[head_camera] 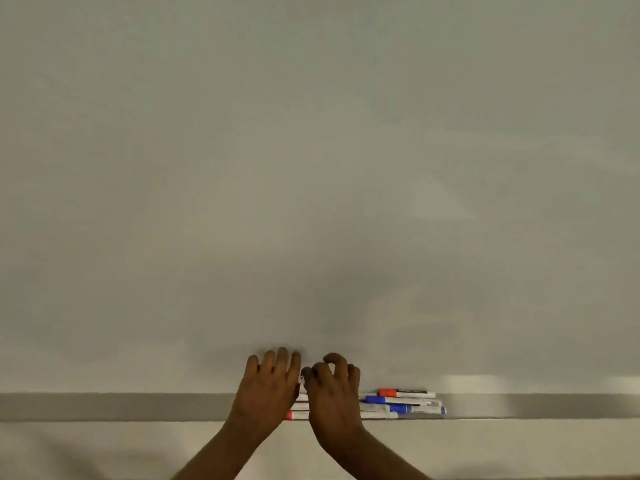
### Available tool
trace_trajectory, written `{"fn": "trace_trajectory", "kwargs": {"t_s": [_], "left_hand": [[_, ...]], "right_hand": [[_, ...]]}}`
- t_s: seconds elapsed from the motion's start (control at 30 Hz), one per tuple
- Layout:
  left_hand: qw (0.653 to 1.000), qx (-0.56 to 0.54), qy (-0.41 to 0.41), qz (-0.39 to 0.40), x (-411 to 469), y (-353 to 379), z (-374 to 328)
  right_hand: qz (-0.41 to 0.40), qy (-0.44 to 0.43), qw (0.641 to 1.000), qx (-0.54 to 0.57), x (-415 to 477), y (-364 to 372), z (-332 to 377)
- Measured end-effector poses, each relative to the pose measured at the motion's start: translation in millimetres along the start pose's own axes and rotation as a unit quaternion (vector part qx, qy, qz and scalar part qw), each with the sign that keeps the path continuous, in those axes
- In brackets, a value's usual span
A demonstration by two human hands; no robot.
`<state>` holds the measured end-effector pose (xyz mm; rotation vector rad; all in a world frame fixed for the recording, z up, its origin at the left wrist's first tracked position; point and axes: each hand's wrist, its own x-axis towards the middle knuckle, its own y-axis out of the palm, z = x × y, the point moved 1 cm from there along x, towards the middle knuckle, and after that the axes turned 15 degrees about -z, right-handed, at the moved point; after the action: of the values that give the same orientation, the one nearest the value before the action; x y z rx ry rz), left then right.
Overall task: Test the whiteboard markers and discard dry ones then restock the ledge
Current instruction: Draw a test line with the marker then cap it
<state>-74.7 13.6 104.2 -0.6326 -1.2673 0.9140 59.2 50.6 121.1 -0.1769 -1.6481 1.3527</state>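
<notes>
Ledge [138, 407] below whiteboard [311, 168], red- and blue-capped white markers [405, 402]; left hand [266, 389] flat, right hand [334, 400] curled, grip unclear

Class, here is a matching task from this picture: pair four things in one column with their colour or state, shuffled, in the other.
Column one:
1. left hand
2. right hand
3. cap of the rearmost marker
4. ledge

Column two:
A. grey
B. fingers curled
C. orange-red
D. fingers straight

Pairs: 1-D, 2-B, 3-C, 4-A.
</notes>
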Motion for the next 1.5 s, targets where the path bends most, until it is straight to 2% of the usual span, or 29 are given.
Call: {"fn": "trace_trajectory", "kwargs": {"t_s": [0.13, 0.27, 0.47, 0.57, 0.63, 0.7, 0.73, 0.8, 0.83, 0.97, 1.03, 1.13, 1.2, 1.27, 1.3, 1.4, 1.5], "left_hand": [[0.992, -0.022, 0.016, -0.124, 43.8, -51.4, 19.3], [0.952, -0.059, 0.097, -0.283, 86.3, -92.1, 39.6], [0.896, -0.036, 0.195, -0.397, 137.1, -151.0, 57.3], [0.881, -0.038, 0.179, -0.436, 158.5, -182.9, 59.3], [0.869, -0.044, 0.173, -0.46, 172.5, -207.3, 57.7], [0.856, -0.046, 0.178, -0.483, 185.5, -231.9, 54.5], [0.849, -0.043, 0.187, -0.492, 190.7, -243.4, 51.8], [0.833, -0.027, 0.219, -0.507, 198.7, -261.0, 44.6], [0.822, -0.021, 0.235, -0.518, 201.4, -267.1, 41.0], [0.78, -0.02, 0.254, -0.571, 207.0, -286.7, 43.4], [0.771, -0.011, 0.276, -0.574, 207.5, -295.1, 49.8], [0.789, -0.03, 0.293, -0.539, 210.3, -306.5, 53.3], [0.809, -0.033, 0.263, -0.525, 217.7, -309.9, 58.4], [0.822, -0.015, 0.21, -0.53, 228.2, -308.6, 71.4], [0.821, 0.003, 0.195, -0.537, 233.7, -306.2, 78.6], [0.806, 0.079, 0.204, -0.55, 250.9, -294.2, 93.5], [0.817, 0.114, 0.175, -0.537, 265.3, -291.2, 99.5]], "right_hand": [[-0.121, 0.004, 0.992, -0.019, 35.3, -58.9, 9.2], [-0.22, 0.0, 0.975, -0.028, 65.7, -102.9, 3.8], [-0.337, -0.059, 0.94, 0.006, 110.4, -161.7, -21.7], [-0.385, -0.041, 0.914, 0.123, 128.4, -191.8, -32.6], [-0.384, 0.03, 0.88, 0.279, 138.5, -216.4, -39.9], [-0.338, 0.084, 0.835, 0.426, 147.1, -238.1, -43.3], [-0.301, 0.084, 0.816, 0.486, 152.4, -246.2, -44.0], [-0.244, 0.051, 0.788, 0.563, 163.2, -256.7, -42.4], [-0.234, 0.027, 0.784, 0.574, 166.9, -261.9, -39.6], [-0.267, -0.002, 0.806, 0.528, 175.8, -279.6, -28.0], [-0.292, -0.037, 0.825, 0.482, 178.1, -286.0, -27.0], [-0.348, -0.135, 0.831, 0.413, 180.8, -296.7, -30.1], [-0.437, -0.185, 0.797, 0.373, 183.9, -301.4, -33.7], [-0.526, -0.162, 0.756, 0.355, 191.5, -305.2, -41.0], [-0.552, -0.135, 0.747, 0.346, 196.1, -306.5, -45.1], [-0.558, -0.055, 0.759, 0.331, 210.2, -307.6, -52.7], [-0.539, 0.009, 0.759, 0.365, 222.8, -311.1, -51.6]]}}
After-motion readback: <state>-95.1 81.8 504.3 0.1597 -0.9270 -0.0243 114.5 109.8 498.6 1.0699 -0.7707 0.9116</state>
